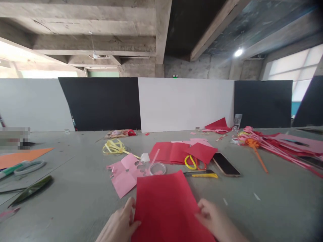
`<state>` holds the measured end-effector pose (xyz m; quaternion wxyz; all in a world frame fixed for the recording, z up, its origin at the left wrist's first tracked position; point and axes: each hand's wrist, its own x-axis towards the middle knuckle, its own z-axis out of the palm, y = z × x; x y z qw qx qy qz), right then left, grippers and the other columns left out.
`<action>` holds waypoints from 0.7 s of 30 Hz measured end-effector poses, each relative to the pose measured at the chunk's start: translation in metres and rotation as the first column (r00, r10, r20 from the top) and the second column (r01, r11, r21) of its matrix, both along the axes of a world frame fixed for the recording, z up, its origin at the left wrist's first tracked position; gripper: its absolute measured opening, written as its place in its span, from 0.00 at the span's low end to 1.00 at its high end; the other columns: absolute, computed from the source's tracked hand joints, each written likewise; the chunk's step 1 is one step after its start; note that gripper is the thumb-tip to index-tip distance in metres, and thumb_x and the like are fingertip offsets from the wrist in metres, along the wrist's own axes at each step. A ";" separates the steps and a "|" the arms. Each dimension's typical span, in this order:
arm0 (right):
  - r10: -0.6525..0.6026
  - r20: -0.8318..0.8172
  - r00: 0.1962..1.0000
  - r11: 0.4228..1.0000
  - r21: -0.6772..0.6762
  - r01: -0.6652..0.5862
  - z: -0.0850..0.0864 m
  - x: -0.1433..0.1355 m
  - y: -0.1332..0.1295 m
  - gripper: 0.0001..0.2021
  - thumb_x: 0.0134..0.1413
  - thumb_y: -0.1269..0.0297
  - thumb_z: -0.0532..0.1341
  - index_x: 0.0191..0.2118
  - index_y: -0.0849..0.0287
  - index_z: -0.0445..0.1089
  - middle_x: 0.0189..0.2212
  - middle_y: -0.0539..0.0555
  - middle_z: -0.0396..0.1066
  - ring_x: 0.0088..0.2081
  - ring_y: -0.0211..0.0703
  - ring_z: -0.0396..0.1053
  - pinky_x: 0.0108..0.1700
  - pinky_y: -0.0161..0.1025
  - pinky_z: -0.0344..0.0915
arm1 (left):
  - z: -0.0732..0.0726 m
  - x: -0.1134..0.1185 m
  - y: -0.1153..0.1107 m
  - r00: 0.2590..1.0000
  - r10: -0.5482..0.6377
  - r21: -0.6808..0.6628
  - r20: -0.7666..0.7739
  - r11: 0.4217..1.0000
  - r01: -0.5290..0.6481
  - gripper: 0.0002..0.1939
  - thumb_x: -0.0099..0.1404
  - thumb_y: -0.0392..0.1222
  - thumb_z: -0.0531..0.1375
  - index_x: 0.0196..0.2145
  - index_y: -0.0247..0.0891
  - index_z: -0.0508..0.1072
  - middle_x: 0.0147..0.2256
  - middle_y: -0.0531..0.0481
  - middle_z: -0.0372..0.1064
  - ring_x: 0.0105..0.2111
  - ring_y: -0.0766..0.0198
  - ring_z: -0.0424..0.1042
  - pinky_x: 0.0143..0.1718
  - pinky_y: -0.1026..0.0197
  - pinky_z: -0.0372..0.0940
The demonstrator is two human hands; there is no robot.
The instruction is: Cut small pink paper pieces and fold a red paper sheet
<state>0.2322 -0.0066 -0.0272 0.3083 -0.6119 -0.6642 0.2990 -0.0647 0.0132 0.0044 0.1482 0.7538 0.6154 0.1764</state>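
The red sheet [169, 205] lies straight in front of me, between my hands, its side edges running away from me toward the far side of the table [252, 215]. Its near end drops out of view, so I judge its long axis to point outward but cannot see its full length. My left hand [121, 218] is at the left edge and my right hand [212, 215] at the right one; neither is clearly nearer. Each is nearly closed, fingers curled, and seems to pinch the paper between thumb and fingers, though the right is blurred.

The sheet is matt, smooth and stiff-looking, with one far corner poking up into a point. Just beyond it sits a round, glossy tape roll [165, 168], beside a thin pink paper [123, 179] with ragged cut-outs and crease lines. Farther out are a loose tangle of flat yellow ribbon [113, 147], a creased red paper [161, 153], a looped yellow handle [187, 164], a slim yellow cutter [205, 175] and a dark, glassy phone [227, 164]. Past them stands a flat white panel [186, 104].
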 end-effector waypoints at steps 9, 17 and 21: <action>-0.032 0.254 0.967 0.982 0.188 -0.017 -0.007 -0.009 -0.009 0.11 0.43 0.74 0.53 0.37 0.60 0.61 0.18 0.49 0.69 0.21 0.41 0.68 0.24 0.32 0.60 | -0.023 0.055 0.001 0.568 -0.469 0.359 -0.676 0.463 0.810 0.18 0.66 0.45 0.52 0.53 0.44 0.60 0.54 0.50 0.59 0.51 0.56 0.62 0.47 0.58 0.60; -0.074 0.553 0.830 0.879 0.428 -0.207 0.002 -0.007 -0.020 0.16 0.48 0.73 0.53 0.43 0.58 0.69 0.42 0.63 0.68 0.43 0.49 0.69 0.40 0.41 0.68 | -0.025 0.055 -0.004 0.530 -0.390 0.443 -0.753 0.296 0.846 0.15 0.69 0.43 0.47 0.49 0.39 0.65 0.48 0.52 0.67 0.44 0.60 0.67 0.39 0.64 0.64; -0.087 0.706 0.702 0.810 0.461 -0.362 0.008 -0.011 -0.022 0.18 0.44 0.75 0.53 0.42 0.59 0.71 0.48 0.62 0.66 0.45 0.52 0.68 0.42 0.45 0.69 | -0.033 0.056 0.000 0.620 -0.477 0.511 -0.623 0.353 0.784 0.09 0.67 0.44 0.51 0.41 0.41 0.68 0.45 0.52 0.68 0.47 0.61 0.64 0.46 0.63 0.59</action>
